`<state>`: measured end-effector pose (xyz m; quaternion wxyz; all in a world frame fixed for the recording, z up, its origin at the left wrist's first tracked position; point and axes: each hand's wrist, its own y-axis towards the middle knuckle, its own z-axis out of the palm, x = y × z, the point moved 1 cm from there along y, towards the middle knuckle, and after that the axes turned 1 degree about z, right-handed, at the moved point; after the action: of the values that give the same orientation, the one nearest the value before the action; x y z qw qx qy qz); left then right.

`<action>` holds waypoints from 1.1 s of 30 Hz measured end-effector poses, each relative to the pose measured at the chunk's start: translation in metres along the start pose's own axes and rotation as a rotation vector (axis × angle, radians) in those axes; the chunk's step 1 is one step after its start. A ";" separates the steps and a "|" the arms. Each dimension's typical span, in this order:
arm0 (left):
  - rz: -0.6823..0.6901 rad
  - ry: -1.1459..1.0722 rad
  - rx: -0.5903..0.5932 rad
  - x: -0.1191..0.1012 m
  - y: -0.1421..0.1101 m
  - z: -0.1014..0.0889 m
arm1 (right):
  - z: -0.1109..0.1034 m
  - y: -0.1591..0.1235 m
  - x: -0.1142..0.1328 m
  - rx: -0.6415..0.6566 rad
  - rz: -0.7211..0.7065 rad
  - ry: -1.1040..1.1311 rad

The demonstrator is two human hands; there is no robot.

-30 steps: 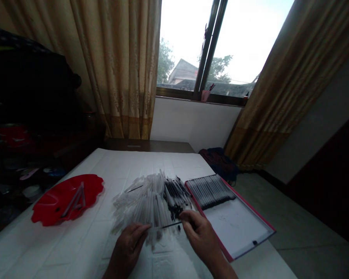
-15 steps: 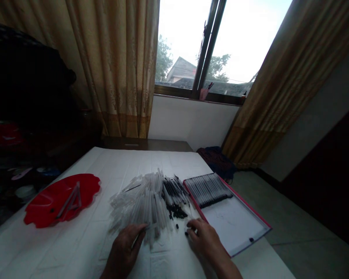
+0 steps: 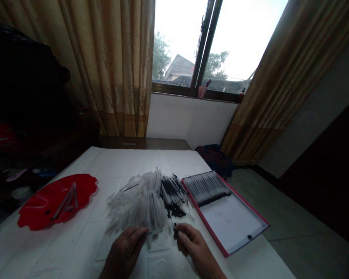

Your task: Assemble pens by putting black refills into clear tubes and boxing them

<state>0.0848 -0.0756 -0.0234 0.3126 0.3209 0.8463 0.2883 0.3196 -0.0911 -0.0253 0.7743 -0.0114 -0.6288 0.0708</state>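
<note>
My left hand [image 3: 127, 245] is closed in a pinch at the near edge of a heap of clear pen barrels [image 3: 149, 199]. A thin, pale pen barrel [image 3: 151, 233] sticks out from its fingertips toward the right. My right hand [image 3: 193, 241] is also closed, its thumb and forefinger on a small black pen cap [image 3: 175, 231], partly hidden by the fingers. Beyond it lie a bunch of black-ended pens [image 3: 173, 189] and a small pile of black caps [image 3: 177, 211]. To the right, a red-rimmed box lid [image 3: 221, 246] holds a row of capped pens [image 3: 207, 188].
A red scalloped plate [image 3: 29, 209] with a few clear pieces [image 3: 65, 203] in it sits on the left of the white table [image 3: 119, 157]. One loose black cap [image 3: 249, 236] lies in the lid's near corner. Curtains [image 3: 119, 69] and a window stand beyond.
My right hand has moved left toward my left hand, bringing the black cap with it. My left hand stays nearly in place. The whole view has shifted slightly.
</note>
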 end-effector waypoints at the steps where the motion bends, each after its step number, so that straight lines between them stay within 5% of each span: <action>1: 0.002 -0.005 -0.003 -0.001 0.001 -0.001 | 0.002 0.000 -0.001 0.008 0.003 0.038; 15: 0.008 -0.019 0.021 -0.001 0.001 -0.001 | 0.033 0.010 -0.006 -0.105 0.236 0.523; 26: -0.032 -0.033 0.059 0.000 -0.002 0.000 | 0.040 0.011 -0.010 -0.061 0.171 0.480; 33: -0.044 -0.052 0.059 0.000 -0.003 0.000 | 0.040 0.010 -0.012 -0.052 0.083 0.214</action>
<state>0.0841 -0.0771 -0.0257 0.3310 0.3186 0.8530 0.2478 0.2774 -0.0852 -0.0296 0.8327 -0.0648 -0.5432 0.0850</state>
